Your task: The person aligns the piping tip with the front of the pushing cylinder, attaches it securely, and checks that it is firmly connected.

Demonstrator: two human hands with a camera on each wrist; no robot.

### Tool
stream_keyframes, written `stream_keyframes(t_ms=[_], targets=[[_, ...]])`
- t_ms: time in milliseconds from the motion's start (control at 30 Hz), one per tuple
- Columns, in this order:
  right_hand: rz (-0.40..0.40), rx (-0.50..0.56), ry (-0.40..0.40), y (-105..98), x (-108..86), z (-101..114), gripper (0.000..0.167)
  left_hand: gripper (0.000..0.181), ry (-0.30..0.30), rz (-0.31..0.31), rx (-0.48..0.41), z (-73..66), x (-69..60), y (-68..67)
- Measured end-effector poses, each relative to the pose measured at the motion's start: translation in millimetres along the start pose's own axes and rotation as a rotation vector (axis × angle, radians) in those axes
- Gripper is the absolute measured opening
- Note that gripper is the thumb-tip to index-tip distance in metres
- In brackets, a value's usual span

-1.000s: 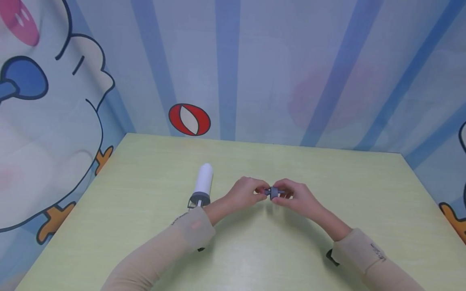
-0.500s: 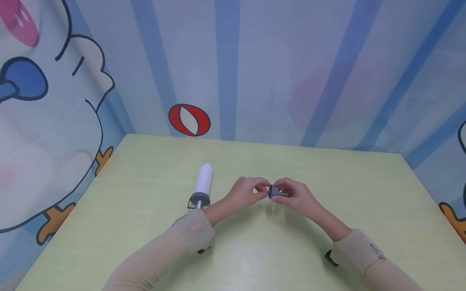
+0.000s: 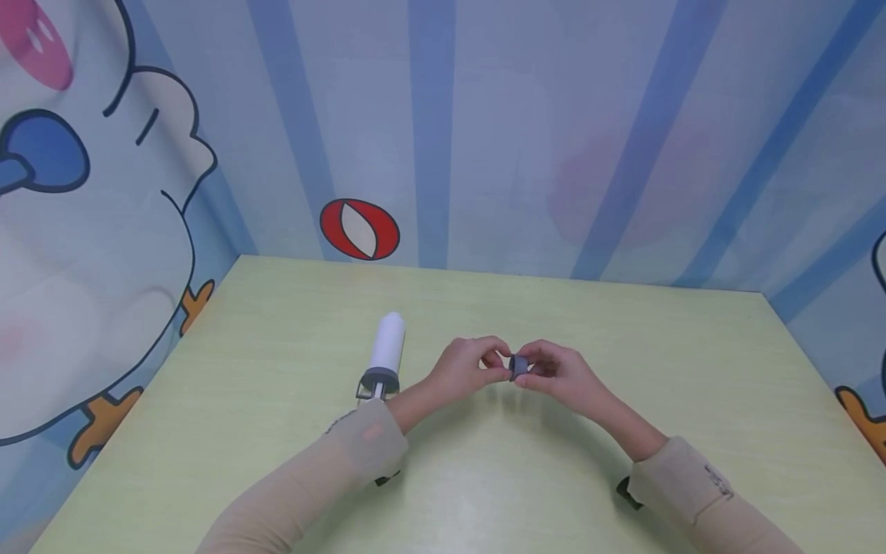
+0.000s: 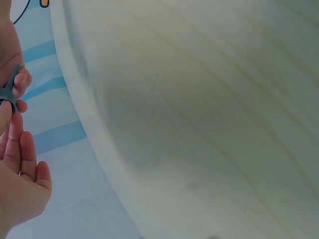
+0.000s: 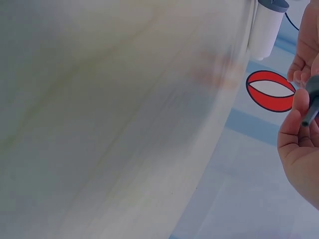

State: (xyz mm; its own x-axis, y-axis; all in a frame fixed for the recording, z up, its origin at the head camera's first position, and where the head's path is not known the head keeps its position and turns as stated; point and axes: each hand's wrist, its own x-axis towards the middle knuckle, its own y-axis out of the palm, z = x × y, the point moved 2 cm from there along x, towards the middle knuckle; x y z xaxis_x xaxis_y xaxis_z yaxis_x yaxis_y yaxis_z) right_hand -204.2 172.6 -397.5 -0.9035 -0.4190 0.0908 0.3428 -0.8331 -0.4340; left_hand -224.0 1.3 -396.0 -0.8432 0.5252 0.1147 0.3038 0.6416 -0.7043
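Observation:
A small dark grey round cap with a narrow nozzle [image 3: 519, 368] is held above the table between both hands. My left hand [image 3: 467, 367] pinches its rim from the left with thumb and fingertips. From the other side my right hand [image 3: 564, 375] grips it, thumb below and fingers above. In the right wrist view the nozzle [image 5: 311, 110] points down past the right thumb. The left wrist view catches the cap's ring [image 4: 7, 94] at its edge, partly covered by fingers. To the left lies a white tube with a grey collar and metal rod [image 3: 388, 342].
The pale yellow-green table [image 3: 623, 338] runs back to a striped blue backdrop [image 3: 498, 154] printed with cartoon figures. The left forearm's sleeve [image 3: 367, 442] hides the rear end of the white tube's rod. A dark wrist device [image 3: 630, 492] shows under the right sleeve.
Between the fingers the grey cap has turned, so its nozzle no longer shows in the head view. The hands have barely moved. The white tube has stayed put.

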Motion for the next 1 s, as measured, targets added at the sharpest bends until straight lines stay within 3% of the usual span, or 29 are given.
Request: stream_keyframes(t_ms=[400, 733, 1000], targets=[[0.035, -0.072, -0.067, 8, -0.2, 5, 0.028, 0.02, 0.027, -0.006, 0.075, -0.1, -0.3, -0.6], [0.03, -0.153, -0.066, 10, 0.3, 8, 0.028, 0.021, 0.04, -0.004, 0.158, 0.2, -0.4, -2.1], [0.021, -0.251, -0.026, 6, 0.9, 6, 0.028, 0.032, -0.023, 0.011, 0.182, 7.2, -2.9, -11.9]])
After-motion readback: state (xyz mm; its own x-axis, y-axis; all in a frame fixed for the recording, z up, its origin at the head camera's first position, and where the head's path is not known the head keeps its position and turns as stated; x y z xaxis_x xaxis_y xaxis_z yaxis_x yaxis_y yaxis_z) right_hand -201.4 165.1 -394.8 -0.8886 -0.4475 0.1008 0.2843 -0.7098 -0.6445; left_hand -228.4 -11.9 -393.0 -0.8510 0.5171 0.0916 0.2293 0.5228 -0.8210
